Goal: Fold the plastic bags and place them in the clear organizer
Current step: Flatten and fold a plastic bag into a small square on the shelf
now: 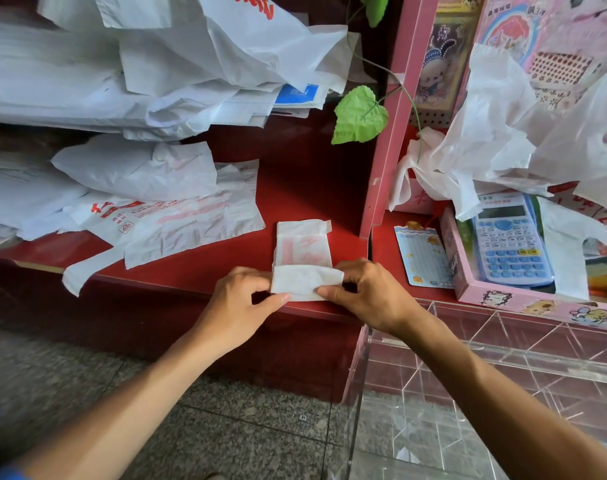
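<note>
A white plastic bag with red print, folded into a narrow strip, lies on the red counter near its front edge. Its near end is turned up into a fold. My left hand pinches the left side of that fold and my right hand pinches the right side. The clear organizer, with its slanted dividers, stands low at the right, just beside my right forearm. Several loose white bags lie spread on the counter to the left.
A heap of white bags fills the back left. A pink shelf post with a green leaf stands right of the bag. A pink tray holds a blue calculator under crumpled bags. Grey stone floor lies below.
</note>
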